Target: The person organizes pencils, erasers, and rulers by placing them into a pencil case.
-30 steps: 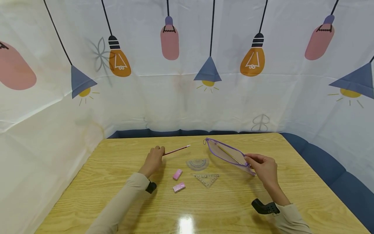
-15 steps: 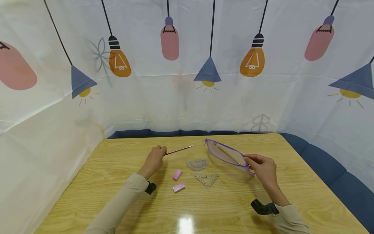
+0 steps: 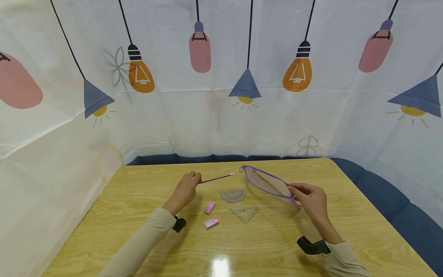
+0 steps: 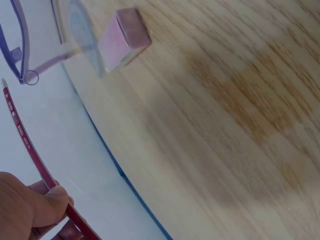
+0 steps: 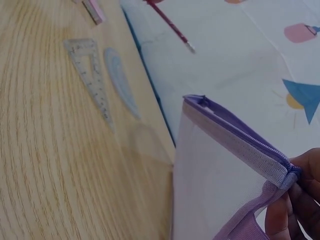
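My left hand (image 3: 183,192), above the table's left side, pinches a dark red pencil (image 4: 31,147) between thumb and fingers. The pencil's metallic tip points right, toward the pouch. In my right hand (image 3: 313,202) is the near corner of a purple-edged mesh zip pouch (image 5: 215,165), pinched by the zip end. Its mouth gapes, and a yellow pencil (image 3: 270,184) shows at the pouch in the head view. Between the hands lie a clear protractor (image 3: 233,195), a clear set square (image 3: 242,209) and two pink block-shaped erasers, one (image 3: 209,207) behind the other (image 3: 211,222).
The wooden table (image 3: 221,242) reaches from below me to a dark blue padded seat (image 3: 391,200) along its right and far sides. A white curtain (image 3: 166,119) printed with lamps hangs behind and at both sides.
My left hand has moved slightly right with the red pencil, bringing its tip closer to the pouch mouth. The right hand and pouch stay almost still.
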The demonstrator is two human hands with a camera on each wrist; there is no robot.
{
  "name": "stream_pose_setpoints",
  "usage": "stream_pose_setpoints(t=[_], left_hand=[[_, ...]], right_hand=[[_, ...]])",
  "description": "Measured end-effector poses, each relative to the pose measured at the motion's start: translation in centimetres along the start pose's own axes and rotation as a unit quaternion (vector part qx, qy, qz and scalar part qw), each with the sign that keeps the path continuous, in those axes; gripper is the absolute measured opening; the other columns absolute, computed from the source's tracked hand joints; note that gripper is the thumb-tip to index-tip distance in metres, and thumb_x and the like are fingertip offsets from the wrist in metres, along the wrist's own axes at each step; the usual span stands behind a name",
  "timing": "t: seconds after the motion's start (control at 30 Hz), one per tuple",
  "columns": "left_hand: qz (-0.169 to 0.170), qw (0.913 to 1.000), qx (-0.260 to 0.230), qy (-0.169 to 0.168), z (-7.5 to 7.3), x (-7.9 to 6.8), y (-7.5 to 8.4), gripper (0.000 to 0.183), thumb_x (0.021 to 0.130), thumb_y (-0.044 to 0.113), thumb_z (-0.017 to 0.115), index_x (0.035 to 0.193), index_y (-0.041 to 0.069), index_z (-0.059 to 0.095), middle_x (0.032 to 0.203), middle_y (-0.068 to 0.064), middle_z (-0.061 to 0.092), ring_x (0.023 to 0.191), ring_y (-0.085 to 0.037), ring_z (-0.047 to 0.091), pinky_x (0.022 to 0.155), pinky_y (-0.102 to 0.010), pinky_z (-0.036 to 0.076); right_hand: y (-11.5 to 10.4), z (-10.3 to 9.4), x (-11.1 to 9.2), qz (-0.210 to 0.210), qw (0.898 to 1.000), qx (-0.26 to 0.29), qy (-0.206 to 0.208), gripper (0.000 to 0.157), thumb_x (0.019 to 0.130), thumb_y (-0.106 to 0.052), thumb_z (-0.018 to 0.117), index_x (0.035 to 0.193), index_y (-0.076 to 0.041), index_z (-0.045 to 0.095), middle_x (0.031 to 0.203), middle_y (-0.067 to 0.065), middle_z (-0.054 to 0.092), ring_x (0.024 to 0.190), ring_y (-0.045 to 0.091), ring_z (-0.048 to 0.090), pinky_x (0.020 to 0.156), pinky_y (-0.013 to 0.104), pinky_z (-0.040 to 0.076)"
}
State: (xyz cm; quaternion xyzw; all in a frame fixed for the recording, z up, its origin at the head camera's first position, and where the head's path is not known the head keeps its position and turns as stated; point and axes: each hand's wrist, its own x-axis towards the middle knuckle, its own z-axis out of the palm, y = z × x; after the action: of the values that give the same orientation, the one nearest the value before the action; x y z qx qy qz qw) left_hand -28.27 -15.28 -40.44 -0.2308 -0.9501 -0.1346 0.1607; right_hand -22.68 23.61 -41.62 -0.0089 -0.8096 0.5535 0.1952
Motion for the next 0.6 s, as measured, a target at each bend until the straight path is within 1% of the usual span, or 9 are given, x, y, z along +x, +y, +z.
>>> stream_pose_setpoints(t=[0.23, 0.3, 0.43, 0.6], left_hand=[[0.035, 0.9991, -0.001, 0.025, -0.2, 0.2, 0.8, 0.019, 0.087, -0.017, 0.059, 0.091, 0.002, 0.056, 0.084, -0.012, 0.053, 0.073, -0.028, 0.049, 0.063, -0.038, 0.046], [0.045, 0.9986, 0.0, 0.027, -0.3, 0.3, 1.0, 0.017, 0.088, -0.016, 0.059, 0.092, 0.001, 0.056, 0.085, -0.011, 0.053, 0.072, -0.027, 0.048, 0.063, -0.038, 0.045], [0.053, 0.9984, 0.003, 0.02, -0.4, 0.6, 1.5, 0.015, 0.089, -0.013, 0.059, 0.093, 0.001, 0.056, 0.086, -0.011, 0.053, 0.075, -0.028, 0.05, 0.063, -0.038, 0.046], [0.052, 0.9986, 0.004, 0.008, -0.5, 0.8, 2.0, 0.012, 0.091, -0.011, 0.058, 0.095, 0.001, 0.056, 0.088, -0.011, 0.053, 0.078, -0.028, 0.052, 0.065, -0.037, 0.048]], right_hand=[[-0.1, -0.1, 0.0, 0.003, 1.0, 0.005, -0.002, 0.029, 0.088, -0.022, 0.074, 0.103, 0.004, 0.073, 0.092, 0.014, 0.071, 0.071, 0.01, 0.066, 0.063, 0.024, 0.055], [-0.1, -0.1, 0.0, 0.001, 1.0, 0.005, -0.003, 0.029, 0.088, -0.022, 0.074, 0.103, 0.003, 0.073, 0.092, 0.014, 0.071, 0.071, 0.01, 0.066, 0.063, 0.024, 0.055], [-0.1, -0.1, 0.0, -0.003, 1.0, 0.001, -0.004, 0.029, 0.089, -0.022, 0.073, 0.103, 0.003, 0.073, 0.092, 0.014, 0.071, 0.071, 0.01, 0.066, 0.062, 0.024, 0.055], [-0.1, -0.1, 0.0, 0.0, 1.0, -0.002, -0.003, 0.029, 0.088, -0.022, 0.074, 0.103, 0.003, 0.073, 0.092, 0.014, 0.071, 0.07, 0.01, 0.066, 0.062, 0.024, 0.055]])
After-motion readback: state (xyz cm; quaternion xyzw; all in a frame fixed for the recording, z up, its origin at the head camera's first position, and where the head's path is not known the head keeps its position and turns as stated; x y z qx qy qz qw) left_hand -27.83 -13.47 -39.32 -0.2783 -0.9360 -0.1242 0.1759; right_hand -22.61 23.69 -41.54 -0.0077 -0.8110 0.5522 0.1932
